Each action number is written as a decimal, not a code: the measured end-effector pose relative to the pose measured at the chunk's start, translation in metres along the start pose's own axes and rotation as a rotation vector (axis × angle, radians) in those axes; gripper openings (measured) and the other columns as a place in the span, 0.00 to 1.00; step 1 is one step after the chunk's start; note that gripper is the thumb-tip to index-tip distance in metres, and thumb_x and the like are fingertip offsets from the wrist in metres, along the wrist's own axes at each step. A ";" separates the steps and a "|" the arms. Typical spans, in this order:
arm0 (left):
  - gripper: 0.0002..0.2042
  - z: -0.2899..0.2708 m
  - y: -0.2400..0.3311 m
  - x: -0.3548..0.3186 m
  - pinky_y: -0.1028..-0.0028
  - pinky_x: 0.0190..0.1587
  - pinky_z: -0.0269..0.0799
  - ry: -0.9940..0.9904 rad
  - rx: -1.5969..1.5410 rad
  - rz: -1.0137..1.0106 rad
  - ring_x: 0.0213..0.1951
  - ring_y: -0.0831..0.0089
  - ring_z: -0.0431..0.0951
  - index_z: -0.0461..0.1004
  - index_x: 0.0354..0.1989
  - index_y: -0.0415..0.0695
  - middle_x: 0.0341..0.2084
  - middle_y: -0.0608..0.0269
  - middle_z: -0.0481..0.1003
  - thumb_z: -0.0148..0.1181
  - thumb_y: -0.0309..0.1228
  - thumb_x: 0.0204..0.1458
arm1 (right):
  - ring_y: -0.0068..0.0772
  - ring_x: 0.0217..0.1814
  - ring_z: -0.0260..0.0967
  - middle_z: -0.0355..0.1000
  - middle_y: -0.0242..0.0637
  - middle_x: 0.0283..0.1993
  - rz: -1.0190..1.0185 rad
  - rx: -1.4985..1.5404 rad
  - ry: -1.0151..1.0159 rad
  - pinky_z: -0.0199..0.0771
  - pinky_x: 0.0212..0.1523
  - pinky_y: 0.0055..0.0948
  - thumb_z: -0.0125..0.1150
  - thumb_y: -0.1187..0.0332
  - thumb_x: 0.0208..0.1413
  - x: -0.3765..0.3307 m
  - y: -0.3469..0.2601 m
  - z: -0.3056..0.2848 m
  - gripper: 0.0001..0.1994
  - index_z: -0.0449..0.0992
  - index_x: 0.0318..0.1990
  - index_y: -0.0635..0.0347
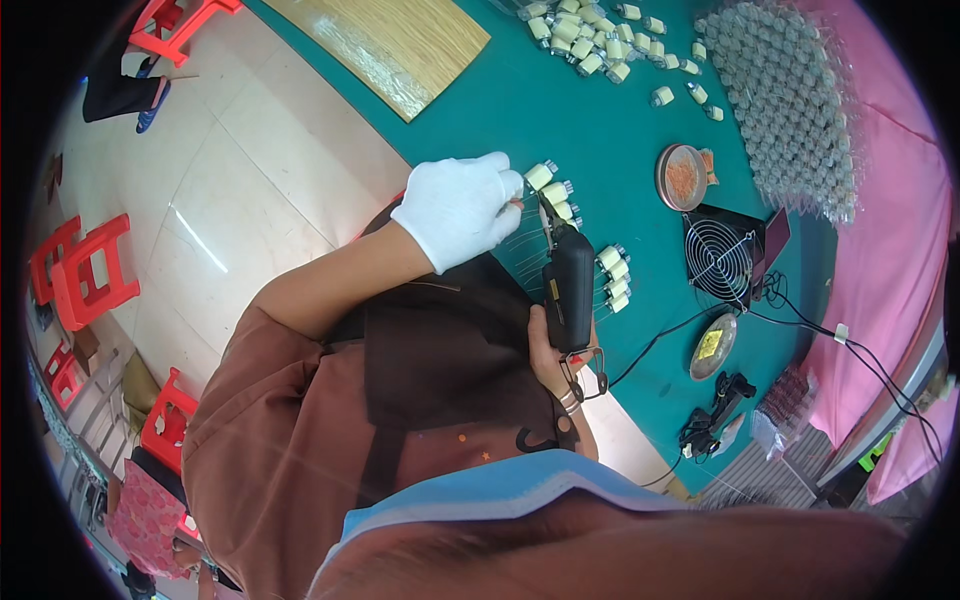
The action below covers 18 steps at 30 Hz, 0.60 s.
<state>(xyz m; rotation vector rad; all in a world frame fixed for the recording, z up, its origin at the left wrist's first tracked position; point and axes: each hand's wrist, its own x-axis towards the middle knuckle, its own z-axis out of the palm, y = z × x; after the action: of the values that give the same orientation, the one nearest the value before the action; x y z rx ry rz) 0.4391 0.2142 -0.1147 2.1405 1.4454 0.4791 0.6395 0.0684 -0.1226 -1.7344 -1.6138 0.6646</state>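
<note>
My left hand, in a white glove, is closed with its fingertips pressed together at the table's near edge. What the fingertips pinch is too small to make out. Just beyond them lie a few cream cylindrical parts with metal ends. Thin wires run from these toward my lap. My bare right hand, partly hidden, is wrapped round a black hand tool. The tool's narrow jaws point up at the cream parts, close to my left fingertips. Right of the tool, another short row of cream parts lies with wires trailing.
A wooden board and a heap of cream parts lie at the far side. To the right are clear-wrapped pieces, a round dish, a fan, an oval dish and black cables. Red stools stand left.
</note>
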 end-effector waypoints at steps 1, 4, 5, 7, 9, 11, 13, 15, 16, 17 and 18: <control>0.06 0.000 0.000 0.000 0.63 0.28 0.75 0.007 -0.001 0.004 0.27 0.60 0.79 0.77 0.27 0.51 0.28 0.65 0.73 0.61 0.37 0.50 | 0.44 0.28 0.72 0.72 0.45 0.32 0.013 0.001 -0.010 0.72 0.31 0.36 0.72 0.77 0.46 0.000 -0.001 -0.001 0.16 0.73 0.41 0.66; 0.06 0.001 -0.001 0.000 0.63 0.28 0.75 0.019 -0.008 0.008 0.27 0.60 0.79 0.77 0.27 0.51 0.28 0.65 0.74 0.61 0.37 0.50 | 0.44 0.28 0.72 0.72 0.45 0.32 0.026 0.014 -0.006 0.72 0.31 0.36 0.72 0.77 0.45 -0.001 0.001 0.001 0.16 0.73 0.41 0.66; 0.06 0.001 -0.001 0.000 0.63 0.28 0.75 0.025 -0.015 0.010 0.27 0.60 0.79 0.76 0.27 0.51 0.28 0.65 0.74 0.61 0.37 0.50 | 0.44 0.28 0.72 0.72 0.45 0.32 0.026 0.027 0.011 0.72 0.31 0.36 0.72 0.77 0.45 -0.002 0.001 0.002 0.16 0.73 0.41 0.66; 0.05 -0.001 0.000 0.000 0.62 0.28 0.75 0.009 -0.009 0.004 0.27 0.60 0.79 0.76 0.27 0.51 0.28 0.65 0.74 0.61 0.37 0.50 | 0.44 0.28 0.72 0.72 0.45 0.32 0.024 0.014 0.008 0.72 0.31 0.36 0.72 0.77 0.45 -0.001 0.000 0.001 0.16 0.73 0.41 0.66; 0.05 -0.001 0.000 0.000 0.62 0.28 0.75 -0.007 -0.003 -0.002 0.27 0.60 0.79 0.76 0.27 0.51 0.28 0.65 0.74 0.61 0.37 0.50 | 0.44 0.28 0.72 0.72 0.45 0.32 0.022 0.002 0.006 0.72 0.31 0.36 0.72 0.77 0.45 -0.001 0.001 0.002 0.16 0.73 0.41 0.65; 0.05 0.000 -0.002 0.000 0.63 0.29 0.76 0.017 -0.018 0.021 0.27 0.60 0.79 0.77 0.27 0.51 0.28 0.66 0.74 0.61 0.36 0.51 | 0.44 0.28 0.72 0.72 0.45 0.31 0.008 0.030 0.029 0.72 0.30 0.36 0.72 0.77 0.45 -0.002 0.003 0.003 0.16 0.73 0.41 0.65; 0.05 -0.001 -0.001 0.000 0.63 0.29 0.76 -0.001 -0.019 0.011 0.27 0.60 0.79 0.77 0.28 0.51 0.29 0.66 0.74 0.61 0.36 0.51 | 0.44 0.28 0.72 0.72 0.45 0.31 0.006 0.023 0.027 0.72 0.30 0.36 0.72 0.78 0.45 -0.001 0.000 0.003 0.16 0.73 0.41 0.65; 0.05 -0.002 0.000 0.001 0.63 0.29 0.76 -0.019 -0.020 0.002 0.27 0.60 0.79 0.77 0.28 0.51 0.29 0.66 0.74 0.61 0.37 0.51 | 0.44 0.28 0.72 0.72 0.45 0.31 0.004 0.016 0.026 0.72 0.30 0.36 0.72 0.78 0.45 0.000 -0.003 0.002 0.16 0.73 0.41 0.65; 0.05 -0.001 -0.001 0.001 0.62 0.30 0.76 -0.018 -0.026 0.008 0.28 0.60 0.80 0.77 0.28 0.51 0.29 0.66 0.74 0.61 0.37 0.51 | 0.44 0.28 0.72 0.72 0.44 0.31 -0.010 0.010 0.028 0.72 0.30 0.36 0.72 0.78 0.45 0.002 -0.004 0.002 0.16 0.73 0.41 0.65; 0.05 -0.002 -0.002 0.001 0.62 0.30 0.76 -0.017 -0.032 0.014 0.28 0.60 0.80 0.77 0.28 0.51 0.29 0.66 0.74 0.61 0.37 0.52 | 0.44 0.28 0.72 0.72 0.44 0.31 -0.024 0.004 0.031 0.72 0.30 0.36 0.72 0.78 0.45 0.003 -0.005 0.002 0.16 0.73 0.41 0.65; 0.05 -0.002 -0.002 0.001 0.62 0.30 0.76 -0.016 -0.032 0.013 0.28 0.60 0.80 0.77 0.28 0.51 0.29 0.66 0.74 0.61 0.37 0.52 | 0.44 0.28 0.72 0.72 0.44 0.31 -0.025 0.004 0.030 0.72 0.30 0.36 0.72 0.78 0.45 0.002 -0.005 0.001 0.16 0.73 0.41 0.65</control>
<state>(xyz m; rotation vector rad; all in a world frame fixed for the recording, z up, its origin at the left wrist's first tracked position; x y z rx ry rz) 0.4368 0.2157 -0.1141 2.1250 1.4067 0.4861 0.6357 0.0709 -0.1193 -1.7108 -1.6103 0.6261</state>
